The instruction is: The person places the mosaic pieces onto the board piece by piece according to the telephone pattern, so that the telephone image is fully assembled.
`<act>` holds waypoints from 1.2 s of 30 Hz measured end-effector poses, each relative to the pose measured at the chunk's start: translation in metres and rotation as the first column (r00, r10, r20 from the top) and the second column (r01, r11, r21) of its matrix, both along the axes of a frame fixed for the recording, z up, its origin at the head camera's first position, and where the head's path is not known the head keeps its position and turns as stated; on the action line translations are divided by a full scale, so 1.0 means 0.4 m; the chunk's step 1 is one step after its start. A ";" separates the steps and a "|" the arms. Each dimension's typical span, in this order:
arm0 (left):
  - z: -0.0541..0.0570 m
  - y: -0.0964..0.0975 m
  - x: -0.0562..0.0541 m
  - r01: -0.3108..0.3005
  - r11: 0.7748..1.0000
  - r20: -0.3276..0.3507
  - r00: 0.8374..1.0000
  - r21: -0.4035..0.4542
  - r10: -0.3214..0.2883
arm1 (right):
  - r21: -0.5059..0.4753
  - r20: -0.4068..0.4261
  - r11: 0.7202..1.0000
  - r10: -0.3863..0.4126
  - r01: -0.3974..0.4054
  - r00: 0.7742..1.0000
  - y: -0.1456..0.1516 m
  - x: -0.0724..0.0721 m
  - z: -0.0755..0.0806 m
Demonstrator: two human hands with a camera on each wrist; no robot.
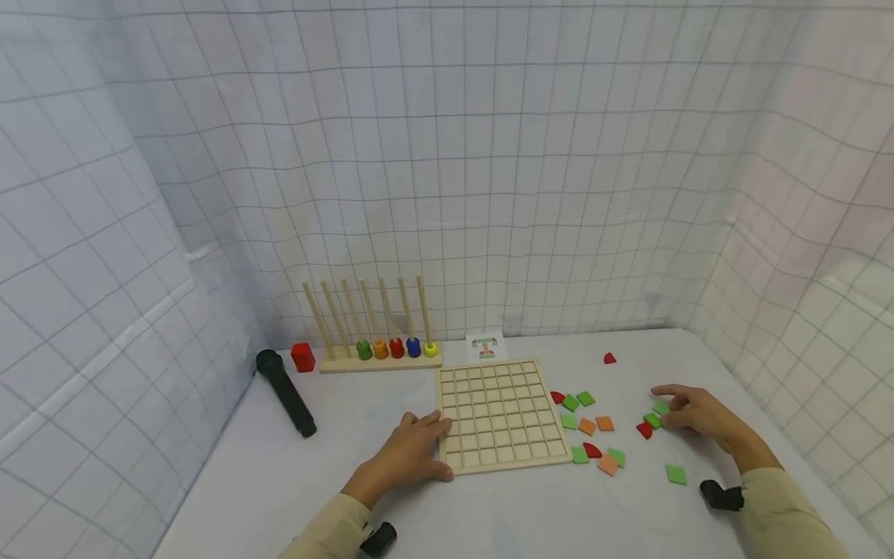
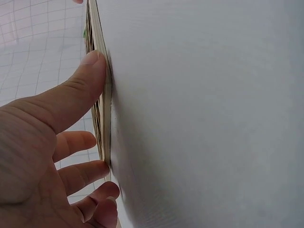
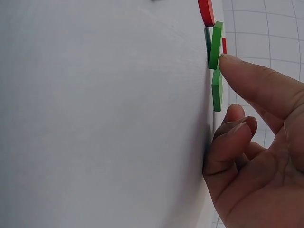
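A wooden grid board (image 1: 500, 413) with square recesses lies flat on the table. My left hand (image 1: 405, 458) rests at its left edge; in the left wrist view the thumb (image 2: 85, 78) touches the board's side (image 2: 107, 118) and the other fingers spread along it. To the right, my right hand (image 1: 701, 419) hovers low at two green tiles (image 1: 653, 420), index finger stretched out. In the right wrist view the thumb touches a green tile (image 3: 216, 45) that is slightly tilted, while other fingers bend near the table. A red rounded wedge (image 1: 644, 430) lies beside these tiles.
Green, orange (image 1: 605, 423) and red pieces (image 1: 592, 450) lie scattered right of the board. Behind it are a pattern card (image 1: 486, 347) and a peg rack (image 1: 380, 363) with coloured beads. A red block (image 1: 303, 357) and black microphone (image 1: 286, 392) are at left.
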State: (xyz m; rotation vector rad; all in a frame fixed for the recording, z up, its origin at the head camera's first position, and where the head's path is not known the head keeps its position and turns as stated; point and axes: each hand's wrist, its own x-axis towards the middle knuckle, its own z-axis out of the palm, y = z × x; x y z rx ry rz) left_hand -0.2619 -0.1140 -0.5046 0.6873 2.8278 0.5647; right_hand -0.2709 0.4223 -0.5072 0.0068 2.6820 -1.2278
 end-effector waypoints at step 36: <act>-0.006 0.001 -0.010 -0.002 0.998 -0.019 1.000 -0.058 0.001 | -0.415 0.026 0.900 -0.134 0.133 0.991 0.004 -0.028 -0.002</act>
